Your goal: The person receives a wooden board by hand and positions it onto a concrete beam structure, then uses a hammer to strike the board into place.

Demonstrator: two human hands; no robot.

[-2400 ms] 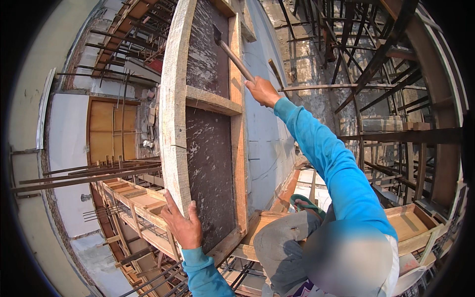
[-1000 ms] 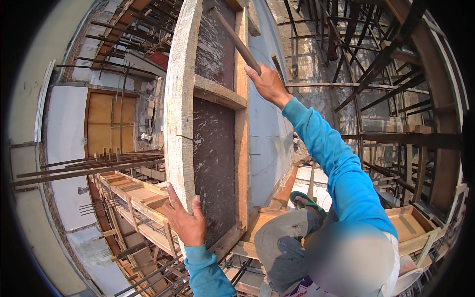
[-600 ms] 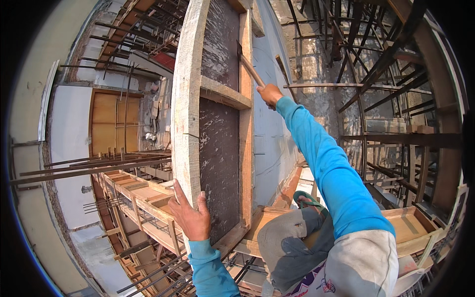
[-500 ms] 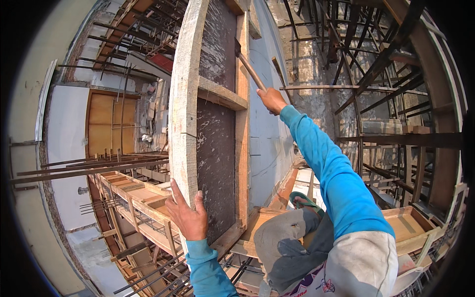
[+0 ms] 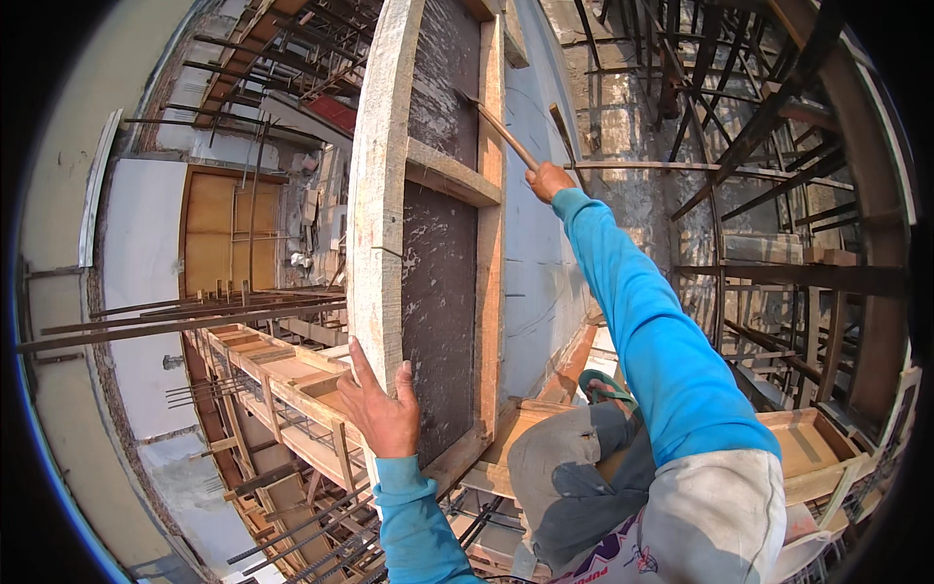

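A tall wooden-framed formwork panel (image 5: 440,321) with a dark, pale-flecked face stands upright in front of me. My left hand (image 5: 387,414) lies against its pale near edge timber (image 5: 377,253), fingers spread and thumb apart. Beyond the panel's right rail (image 5: 489,292), my right hand (image 5: 551,182) grips a hammer (image 5: 508,138) by its wooden handle. The handle slants up and left across the rail. Its dark head is at the dark face just inside the rail, above a crosspiece (image 5: 452,175). I cannot tell whether the head touches the panel.
Wooden beam forms (image 5: 282,380) with rebar (image 5: 302,526) run below on the left. A smooth pale panel face (image 5: 535,253) adjoins the rail. Dark scaffold poles (image 5: 778,282) crowd the right. My bent leg (image 5: 574,467) and sandalled foot (image 5: 608,389) are beside a wooden form (image 5: 808,448).
My right hand has risen slightly, and the hammer head has shifted left relative to the rail, over the dark face. My left hand keeps its place on the timber. The whole view has shifted a little.
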